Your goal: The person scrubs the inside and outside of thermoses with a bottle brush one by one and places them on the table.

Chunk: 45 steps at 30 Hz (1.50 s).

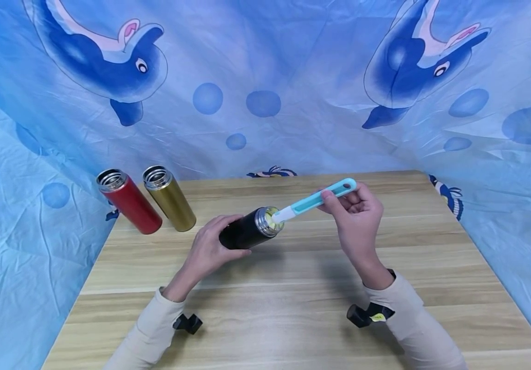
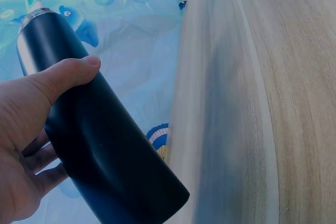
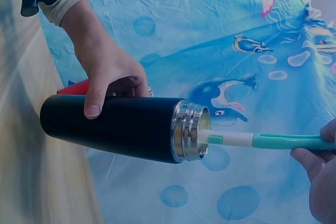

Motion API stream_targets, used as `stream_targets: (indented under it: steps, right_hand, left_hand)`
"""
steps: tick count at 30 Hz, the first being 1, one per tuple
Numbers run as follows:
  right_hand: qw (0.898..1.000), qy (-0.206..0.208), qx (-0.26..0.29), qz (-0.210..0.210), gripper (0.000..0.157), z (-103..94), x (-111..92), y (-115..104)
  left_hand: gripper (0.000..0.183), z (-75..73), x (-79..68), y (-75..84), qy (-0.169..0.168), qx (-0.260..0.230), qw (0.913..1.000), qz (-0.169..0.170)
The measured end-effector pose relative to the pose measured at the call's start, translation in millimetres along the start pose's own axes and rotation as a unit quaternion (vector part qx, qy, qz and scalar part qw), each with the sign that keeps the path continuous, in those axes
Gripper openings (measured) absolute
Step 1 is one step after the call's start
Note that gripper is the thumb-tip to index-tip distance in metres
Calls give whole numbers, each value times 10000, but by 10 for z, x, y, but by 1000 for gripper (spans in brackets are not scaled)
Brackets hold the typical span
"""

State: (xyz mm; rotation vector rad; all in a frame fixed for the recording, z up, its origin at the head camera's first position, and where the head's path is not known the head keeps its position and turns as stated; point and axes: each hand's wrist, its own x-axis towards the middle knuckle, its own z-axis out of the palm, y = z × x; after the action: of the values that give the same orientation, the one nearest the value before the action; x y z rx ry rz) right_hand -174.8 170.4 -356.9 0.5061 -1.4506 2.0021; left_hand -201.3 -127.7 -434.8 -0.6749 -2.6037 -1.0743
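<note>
My left hand (image 1: 212,245) grips a black thermos bottle (image 1: 244,229) round its body, and the bottle is tilted with its open steel mouth toward the right. In the left wrist view the thumb lies across the front of the bottle (image 2: 105,129). My right hand (image 1: 358,216) pinches the teal handle of a bottle brush (image 1: 323,198). The brush's white neck goes into the bottle's mouth, as the right wrist view shows on the brush (image 3: 262,140); a pale yellowish head shows at the opening, and the rest is hidden inside.
A red bottle (image 1: 131,203) and a gold bottle (image 1: 171,200), both without lids, stand at the back left of the wooden table (image 1: 270,318). A blue curtain (image 1: 302,139) printed with dolphins surrounds the table's back and sides.
</note>
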Motion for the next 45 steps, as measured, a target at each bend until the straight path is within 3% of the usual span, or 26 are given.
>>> stream_targets:
  steps: [15, 29, 45]
  right_hand:
    - [9984, 455, -264, -194, 16, -30, 36, -18]
    - [9956, 927, -27, -106, 18, -55, 103, -75]
    - [9941, 1045, -30, -274, 18, -124, 135, -128]
  left_hand:
    - [78, -17, -31, -24, 210, 98, 9997, -71]
    - [79, -60, -19, -59, 308, 173, 9994, -53]
    - [78, -106, -48, -88, 228, 216, 9993, -195]
